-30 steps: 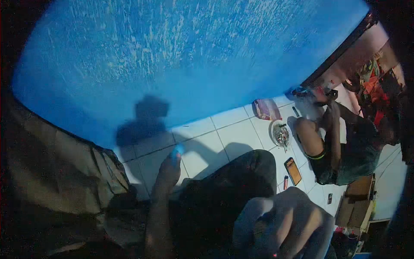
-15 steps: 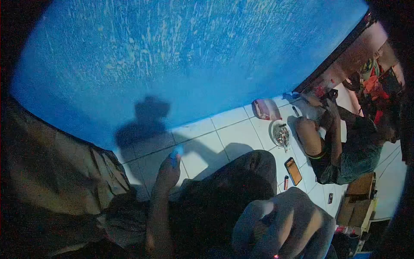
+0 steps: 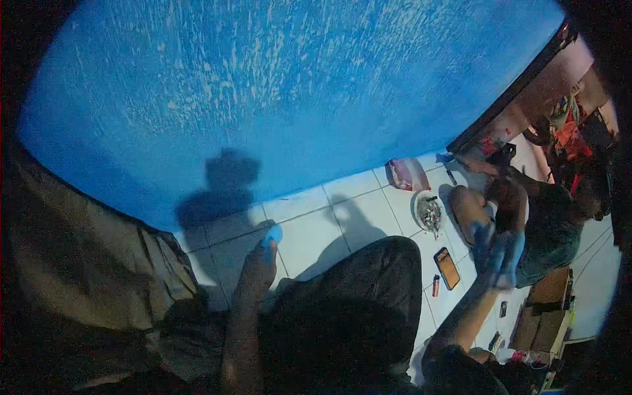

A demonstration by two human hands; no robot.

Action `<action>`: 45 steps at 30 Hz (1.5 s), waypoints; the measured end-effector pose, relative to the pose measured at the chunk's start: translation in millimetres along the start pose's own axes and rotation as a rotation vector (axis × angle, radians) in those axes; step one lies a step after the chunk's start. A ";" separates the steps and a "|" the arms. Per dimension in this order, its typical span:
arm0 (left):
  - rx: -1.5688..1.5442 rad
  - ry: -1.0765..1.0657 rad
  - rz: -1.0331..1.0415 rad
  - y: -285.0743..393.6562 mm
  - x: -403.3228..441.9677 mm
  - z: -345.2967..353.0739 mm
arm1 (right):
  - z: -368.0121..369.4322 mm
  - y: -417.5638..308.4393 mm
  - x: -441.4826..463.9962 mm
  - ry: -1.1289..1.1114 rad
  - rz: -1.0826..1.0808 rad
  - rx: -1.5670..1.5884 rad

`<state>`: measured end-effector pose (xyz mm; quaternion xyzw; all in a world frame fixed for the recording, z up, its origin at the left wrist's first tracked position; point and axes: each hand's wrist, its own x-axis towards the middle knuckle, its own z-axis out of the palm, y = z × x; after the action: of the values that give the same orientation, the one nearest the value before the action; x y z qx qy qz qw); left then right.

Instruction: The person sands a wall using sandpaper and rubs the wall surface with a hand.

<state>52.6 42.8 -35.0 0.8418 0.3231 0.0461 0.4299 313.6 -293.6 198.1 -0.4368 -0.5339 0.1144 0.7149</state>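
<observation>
At the lower left, my left hand [image 3: 260,264] is closed around a small blue object [image 3: 273,234], which pokes out past the thumb above the floor tiles. My right hand [image 3: 499,258] reaches out on the right, in front of another person's legs; its fingers are lit blue and smeared by motion, so what they hold, if anything, is unclear. Left of that hand a phone [image 3: 447,268] with an orange-brown surface lies on the floor, beside a red lighter [image 3: 436,286]. Above the phone sits a round ashtray [image 3: 429,212] full of cigarette butts.
A blue wall [image 3: 263,85] rises behind the white tiled floor [image 3: 362,204]. A pink and purple packet [image 3: 407,174] lies near it. Another person [image 3: 550,227] sits at the right, legs bent. Cardboard boxes [image 3: 550,289] are beyond. Dark cloth [image 3: 85,250] covers the left side.
My right hand has moved from close to the camera at the bottom, up and outward to the right. The other person's hands have shifted slightly. My left hand has barely moved.
</observation>
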 end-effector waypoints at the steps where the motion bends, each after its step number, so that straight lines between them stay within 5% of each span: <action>1: 0.019 0.009 0.014 -1.7 -0.3 1.5 | -26.9 3.7 -15.5 0.140 0.073 -0.096; 6: 0.404 0.035 0.266 -41.1 2.2 24.2 | -118.3 64.9 -84.5 0.448 0.548 -0.593; 7: 0.233 -0.033 0.096 -14.0 1.0 4.6 | -130.2 84.0 -96.0 0.446 0.648 -0.754; 10: -0.026 -0.012 -0.206 42.3 -4.2 -18.2 | -168.5 135.4 -132.4 0.151 0.729 -1.200; 18: -0.081 -0.095 -0.215 28.7 0.5 -16.3 | -162.3 191.9 -144.4 -0.033 0.783 -1.714; 23: -0.122 -0.147 -0.260 44.5 -0.3 -26.7 | -186.9 221.2 -150.1 -0.096 0.869 -1.417; 27: -0.023 -0.080 -0.244 21.4 3.4 -10.9 | -192.8 233.3 -164.4 -0.210 0.813 -1.693; 29: 0.442 -0.015 0.164 -52.7 3.0 26.5 | -172.1 218.4 -140.8 -0.223 0.904 -1.695; 31: 0.405 -0.033 0.252 -37.7 2.2 15.4 | -164.9 213.9 -134.6 -0.159 0.862 -1.667; 33: -0.132 -0.128 0.012 8.2 4.7 -12.4 | -165.8 215.9 -145.0 -0.025 0.689 -1.601; 40: -0.007 -0.109 -0.106 15.9 2.1 -8.6 | -108.2 217.5 -140.0 0.106 0.595 -1.906; 45: 0.129 -0.123 -0.039 -0.3 5.1 -1.6 | -123.2 253.4 -138.3 0.172 0.787 -1.584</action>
<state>55.9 47.0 -35.2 0.8624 0.3149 -0.0349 0.3948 440.9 -292.5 -88.8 -0.9621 -0.2119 -0.0844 0.1496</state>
